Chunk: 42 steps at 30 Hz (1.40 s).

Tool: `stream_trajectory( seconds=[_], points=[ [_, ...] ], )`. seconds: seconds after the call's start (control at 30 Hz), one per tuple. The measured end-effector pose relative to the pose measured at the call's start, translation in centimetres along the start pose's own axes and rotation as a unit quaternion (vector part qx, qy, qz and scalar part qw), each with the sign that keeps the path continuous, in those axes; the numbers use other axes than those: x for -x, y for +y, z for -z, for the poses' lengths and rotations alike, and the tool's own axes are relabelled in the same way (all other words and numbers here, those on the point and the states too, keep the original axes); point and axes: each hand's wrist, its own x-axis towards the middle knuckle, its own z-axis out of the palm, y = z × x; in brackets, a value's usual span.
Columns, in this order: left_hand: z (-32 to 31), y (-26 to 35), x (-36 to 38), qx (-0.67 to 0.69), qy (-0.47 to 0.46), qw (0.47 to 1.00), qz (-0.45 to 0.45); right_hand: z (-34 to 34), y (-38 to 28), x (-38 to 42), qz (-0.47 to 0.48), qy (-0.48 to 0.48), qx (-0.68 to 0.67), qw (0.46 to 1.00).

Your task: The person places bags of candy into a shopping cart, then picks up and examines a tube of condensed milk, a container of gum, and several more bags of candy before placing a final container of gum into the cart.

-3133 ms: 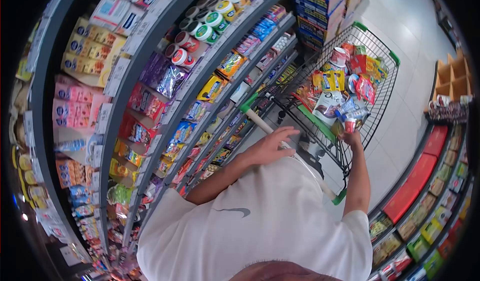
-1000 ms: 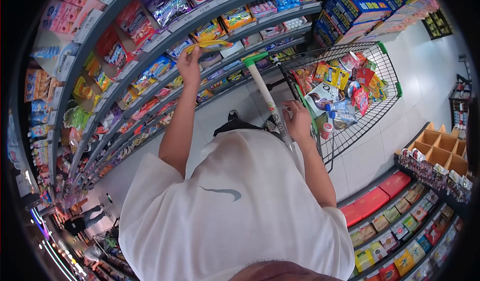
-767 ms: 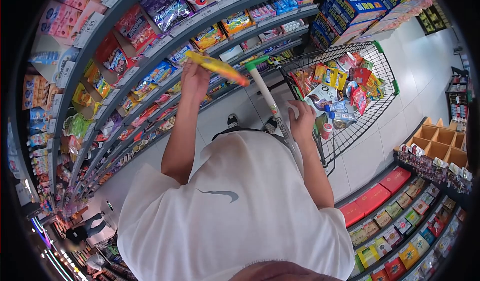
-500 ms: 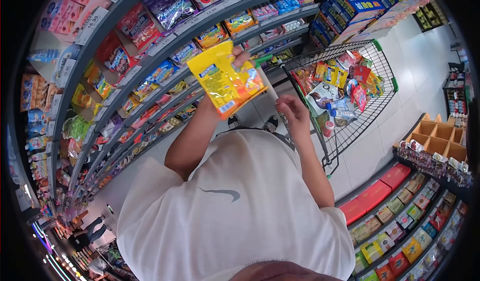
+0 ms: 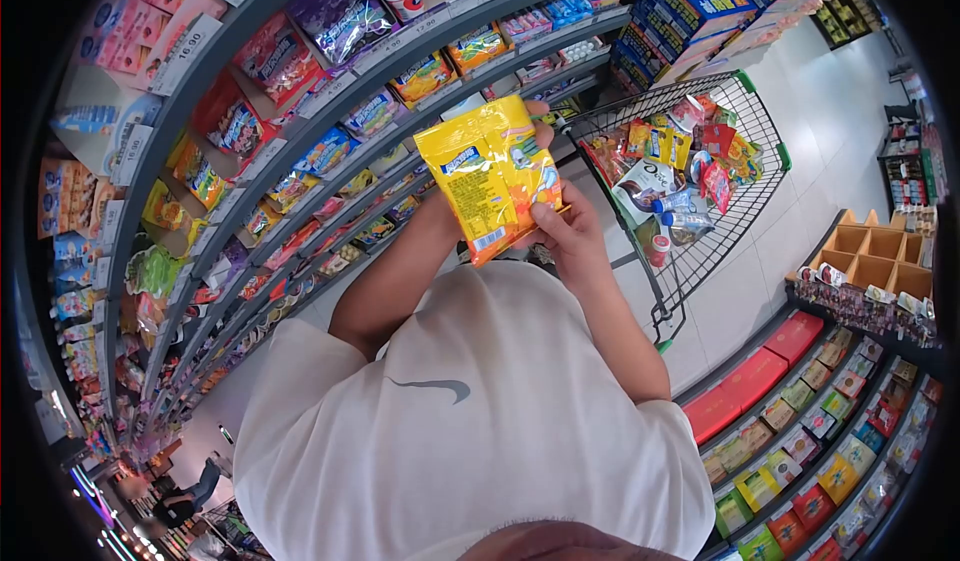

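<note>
One yellow bag (image 5: pixel 485 181) was held beyond the shirt (image 5: pixel 470 391), long axis slanting outward; left hand (image 5: pixel 541 127) lay behind, fingertips hooked round the far edge; right hand (image 5: pixel 572 238), nearer the shirt, pinched its right edge.

Between the fingers (image 5: pixel 552 225), the yellow packet (image 5: pixel 485 176) is thin plastic film, glossy and lightly creased (bright glints run across it). Below the fingers, the shirt (image 5: pixel 500 431) is soft, matt cloth. Right of them, the cart (image 5: pixel 722 239) is metal wire with smooth green plastic corners (image 5: pixel 745 82); farther right, the rack (image 5: pixel 868 243) looks like matt wood.
</note>
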Motion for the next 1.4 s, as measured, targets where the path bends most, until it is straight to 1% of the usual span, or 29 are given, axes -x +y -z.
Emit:
stream_trajectory(
  seconds=[0.03,0.07,0.17,0.2,0.33,0.43,0.53,0.63,0.73,0.83,0.93,1.4],
  points=[
    [-0.3,0.2,0.3,-0.019,0.031,0.999,0.004,0.0,0.3,-0.1,0.017,0.012,-0.016,1.0],
    [-0.7,0.1,0.4,-0.05,0.016,0.998,-0.02,-0.1,0.2,-0.1,0.034,0.024,-0.016,0.999],
    [-2.6,0.1,1.4,-0.078,0.206,0.974,-0.053,-0.4,0.1,0.0,0.08,0.054,-0.007,0.995],
    [-2.5,0.3,1.9,-0.136,0.223,0.964,-0.051,-0.5,0.1,0.0,0.09,0.061,0.001,0.994],
    [-2.5,0.5,2.5,-0.173,0.304,0.932,-0.089,-0.8,0.4,-0.2,0.109,0.083,0.027,0.99],
    [-1.4,1.1,3.5,-0.239,0.258,0.934,-0.069,-0.6,1.0,-0.2,0.117,0.079,0.023,0.99],
    [-1.3,1.3,3.6,-0.286,0.285,0.911,-0.085,-0.7,1.1,-0.1,0.116,0.092,0.035,0.988],
    [-1.6,1.3,4.0,-0.414,0.326,0.845,-0.087,-0.8,1.5,0.0,0.121,0.092,0.056,0.987],
    [-1.5,1.4,3.9,-0.417,0.322,0.843,-0.108,-0.9,1.7,-0.1,0.122,0.08,0.06,0.988],
    [-2.1,1.7,3.9,-0.412,0.334,0.841,-0.11,-0.9,1.8,-0.2,0.114,0.071,0.061,0.989],
    [-2.8,2.1,4.0,-0.438,0.322,0.833,-0.105,-1.1,1.6,-0.2,0.112,0.071,0.049,0.99],
    [-3.2,2.5,3.0,-0.438,0.306,0.84,-0.097,-0.6,1.1,-0.3,0.113,0.075,0.011,0.991]
  ],
)
